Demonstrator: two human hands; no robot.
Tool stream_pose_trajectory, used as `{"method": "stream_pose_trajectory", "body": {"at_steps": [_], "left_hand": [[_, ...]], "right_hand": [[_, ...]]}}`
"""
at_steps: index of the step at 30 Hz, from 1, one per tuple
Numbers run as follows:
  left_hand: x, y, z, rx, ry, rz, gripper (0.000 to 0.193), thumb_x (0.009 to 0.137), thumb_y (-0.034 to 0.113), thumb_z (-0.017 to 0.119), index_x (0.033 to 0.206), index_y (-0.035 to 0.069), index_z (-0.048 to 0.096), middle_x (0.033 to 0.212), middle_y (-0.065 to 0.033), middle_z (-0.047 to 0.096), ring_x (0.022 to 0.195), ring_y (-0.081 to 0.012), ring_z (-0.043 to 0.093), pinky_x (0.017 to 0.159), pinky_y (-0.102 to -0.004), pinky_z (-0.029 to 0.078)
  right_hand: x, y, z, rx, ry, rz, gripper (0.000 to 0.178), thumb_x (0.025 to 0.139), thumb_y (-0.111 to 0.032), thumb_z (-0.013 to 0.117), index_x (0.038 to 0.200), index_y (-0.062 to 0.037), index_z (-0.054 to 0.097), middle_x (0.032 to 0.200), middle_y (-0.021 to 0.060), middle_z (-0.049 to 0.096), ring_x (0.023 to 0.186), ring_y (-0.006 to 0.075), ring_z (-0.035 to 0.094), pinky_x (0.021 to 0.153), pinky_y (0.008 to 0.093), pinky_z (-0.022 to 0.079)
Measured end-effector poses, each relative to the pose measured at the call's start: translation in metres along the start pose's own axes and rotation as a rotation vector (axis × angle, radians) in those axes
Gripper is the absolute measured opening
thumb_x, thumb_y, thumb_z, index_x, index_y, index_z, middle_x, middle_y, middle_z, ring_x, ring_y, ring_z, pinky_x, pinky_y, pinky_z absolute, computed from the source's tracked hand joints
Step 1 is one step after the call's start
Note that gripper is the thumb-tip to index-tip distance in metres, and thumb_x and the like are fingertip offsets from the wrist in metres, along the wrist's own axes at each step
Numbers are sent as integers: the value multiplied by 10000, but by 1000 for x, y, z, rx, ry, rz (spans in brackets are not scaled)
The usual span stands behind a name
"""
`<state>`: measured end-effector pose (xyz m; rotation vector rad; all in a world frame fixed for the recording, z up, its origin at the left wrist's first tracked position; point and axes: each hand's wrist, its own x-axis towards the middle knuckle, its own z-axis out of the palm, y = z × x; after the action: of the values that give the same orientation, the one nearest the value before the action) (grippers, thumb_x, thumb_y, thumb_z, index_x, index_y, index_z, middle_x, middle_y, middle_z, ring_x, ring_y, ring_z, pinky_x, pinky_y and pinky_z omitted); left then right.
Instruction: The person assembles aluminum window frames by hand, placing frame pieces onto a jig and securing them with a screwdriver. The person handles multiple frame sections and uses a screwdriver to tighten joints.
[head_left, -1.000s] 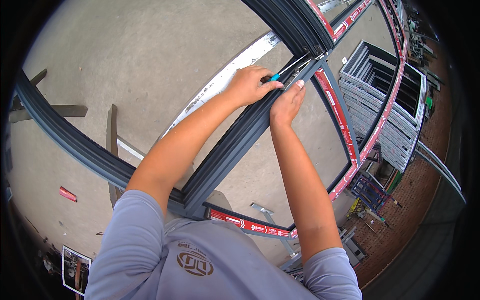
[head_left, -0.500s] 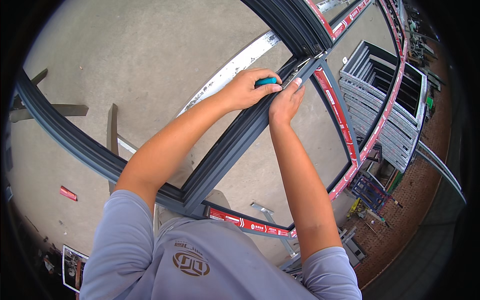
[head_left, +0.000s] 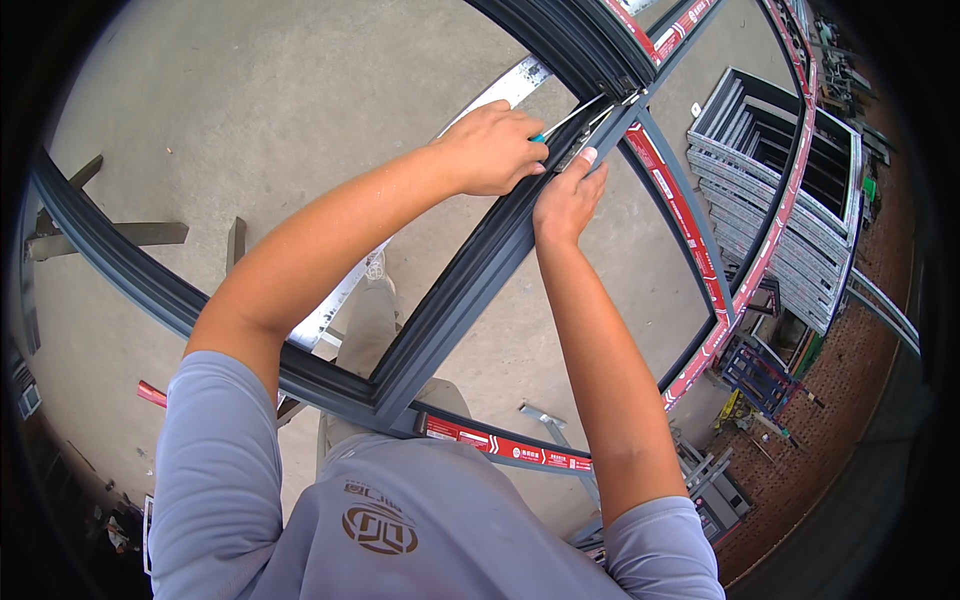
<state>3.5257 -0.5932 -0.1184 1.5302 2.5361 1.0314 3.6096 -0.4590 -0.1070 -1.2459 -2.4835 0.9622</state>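
My left hand (head_left: 493,150) is closed around a screwdriver (head_left: 574,117) with a teal handle, mostly hidden in the fingers. Its thin metal shaft slants up and right toward the corner of a dark grey window frame (head_left: 440,305). My right hand (head_left: 568,205) grips the frame's middle bar, with the thumb on top and the fingers along the outer side. Beside that thumb, a narrow metal hardware strip (head_left: 597,127) lies along the bar. Whether the screwdriver's tip touches the frame is too small to tell.
Red-and-white protective tape (head_left: 675,205) covers parts of the frame. A stack of wrapped frames (head_left: 775,205) stands at the right, near a blue rack (head_left: 757,377). A white-speckled metal bar (head_left: 510,85) lies below the frame, and brown supports (head_left: 150,233) show at left.
My left hand has shifted slightly forward and turned the screwdriver, so its shaft now shows, pointing at the frame corner. My right hand keeps its place on the bar. The view has moved slightly.
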Motion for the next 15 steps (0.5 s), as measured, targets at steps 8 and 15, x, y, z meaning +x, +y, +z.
{"method": "stream_pose_trajectory", "body": {"at_steps": [8, 15], "left_hand": [[9, -3, 1, 55, -90, -3, 179, 928, 310, 691, 902, 138, 733, 926, -44, 622, 978, -238, 639, 878, -389, 462], [9, 2, 11, 166, -124, -15, 142, 889, 269, 704, 865, 135, 744, 938, -45, 639, 972, -225, 651, 875, -371, 473]], "right_hand": [[0, 1, 0, -13, 4, -4, 814, 1073, -571, 307, 1535, 99, 311, 1484, 348, 406, 1370, 508, 424, 1158, 514, 337], [0, 1, 1, -22, 7, -12, 830, 1074, -573, 302, 1536, 117, 295, 1496, 348, 398, 1378, 506, 417, 1167, 513, 329]]}}
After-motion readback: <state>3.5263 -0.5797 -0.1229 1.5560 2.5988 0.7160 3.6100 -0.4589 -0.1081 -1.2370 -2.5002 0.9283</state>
